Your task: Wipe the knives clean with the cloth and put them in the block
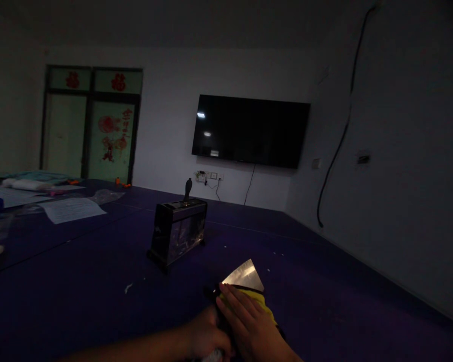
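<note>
The room is dim. Low in the middle of the view, my right hand [245, 322] lies with its fingers stretched flat over a yellow cloth [263, 301] that covers part of a shiny metal blade or plate [243, 275]. My left hand [204, 339] is closed just left of it, apparently on a dark handle end [210, 291], though what it grips is hard to make out. Both rest on a dark purple-blue table surface [98, 301].
A dark metal toaster-like box [177, 231] with a lever stands ahead on the table. Papers [71, 208] and plastic bags lie at the far left. A black wall-mounted screen [251, 130], a cable and a door with red decorations are behind.
</note>
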`<state>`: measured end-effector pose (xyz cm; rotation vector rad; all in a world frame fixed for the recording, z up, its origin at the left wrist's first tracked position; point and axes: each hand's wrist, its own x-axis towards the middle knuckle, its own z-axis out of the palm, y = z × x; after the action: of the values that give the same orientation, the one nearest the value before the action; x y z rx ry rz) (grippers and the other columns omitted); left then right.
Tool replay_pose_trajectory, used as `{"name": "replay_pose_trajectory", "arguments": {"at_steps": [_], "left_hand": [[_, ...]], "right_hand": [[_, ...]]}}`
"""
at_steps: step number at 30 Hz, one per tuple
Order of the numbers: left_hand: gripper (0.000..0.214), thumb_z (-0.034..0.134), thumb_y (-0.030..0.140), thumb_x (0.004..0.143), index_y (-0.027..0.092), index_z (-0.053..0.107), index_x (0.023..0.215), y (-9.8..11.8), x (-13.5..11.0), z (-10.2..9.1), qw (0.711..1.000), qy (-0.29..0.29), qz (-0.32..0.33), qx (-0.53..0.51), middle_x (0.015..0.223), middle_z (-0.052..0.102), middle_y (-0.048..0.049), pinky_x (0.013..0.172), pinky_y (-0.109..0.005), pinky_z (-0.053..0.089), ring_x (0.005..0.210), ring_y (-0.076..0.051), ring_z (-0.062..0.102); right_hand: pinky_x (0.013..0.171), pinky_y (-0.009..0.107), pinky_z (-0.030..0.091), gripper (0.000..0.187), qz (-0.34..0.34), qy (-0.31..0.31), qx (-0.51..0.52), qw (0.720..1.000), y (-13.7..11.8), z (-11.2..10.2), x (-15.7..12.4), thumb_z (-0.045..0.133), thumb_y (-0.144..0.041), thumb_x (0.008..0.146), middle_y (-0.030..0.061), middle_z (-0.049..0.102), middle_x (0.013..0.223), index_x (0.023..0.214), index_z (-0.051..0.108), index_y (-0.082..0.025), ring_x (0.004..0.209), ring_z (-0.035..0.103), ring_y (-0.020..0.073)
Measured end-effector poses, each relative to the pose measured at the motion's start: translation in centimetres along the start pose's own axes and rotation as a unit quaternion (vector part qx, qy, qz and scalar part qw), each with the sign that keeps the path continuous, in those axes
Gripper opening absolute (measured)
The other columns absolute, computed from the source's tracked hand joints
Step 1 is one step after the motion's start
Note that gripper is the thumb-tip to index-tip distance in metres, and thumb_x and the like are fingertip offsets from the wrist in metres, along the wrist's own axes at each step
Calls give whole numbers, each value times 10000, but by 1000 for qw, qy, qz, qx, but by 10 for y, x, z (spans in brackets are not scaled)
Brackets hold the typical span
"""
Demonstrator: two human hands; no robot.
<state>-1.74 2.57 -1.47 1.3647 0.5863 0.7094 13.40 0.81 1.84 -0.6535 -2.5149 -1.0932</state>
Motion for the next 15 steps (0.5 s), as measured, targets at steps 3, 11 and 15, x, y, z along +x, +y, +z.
{"name": "replay_pose_trajectory", "arguments": {"at_steps": [3,11,15], "left_hand": [[433,608,28,428,109,549,849,-4,2,-2,1000,-3,5,-10,633,551,-13,482,-223,382,586,-136,517],[507,586,33,413,100,527,912,-2,0,-1,1000,17,-17,-19,639,572,-9,434,-210,375,523,-125,521],[387,608,70,456,106,550,837,2,-1,0,1000,-11,-5,-13,566,541,6,440,-213,364,491,-110,499]], "right_hand": [[893,341,432,543,-4,-1,0,1000,0,0,0,384,-117,781,127,329,1350,1316,298,-93,1229,301,241],[903,344,423,533,1,1,18,1000,0,-2,0,373,-114,779,126,331,1349,1308,315,-96,1232,298,235],[901,335,427,526,7,7,25,1000,1,-3,1,387,-125,788,116,334,1350,1309,316,-106,1226,310,228]]}}
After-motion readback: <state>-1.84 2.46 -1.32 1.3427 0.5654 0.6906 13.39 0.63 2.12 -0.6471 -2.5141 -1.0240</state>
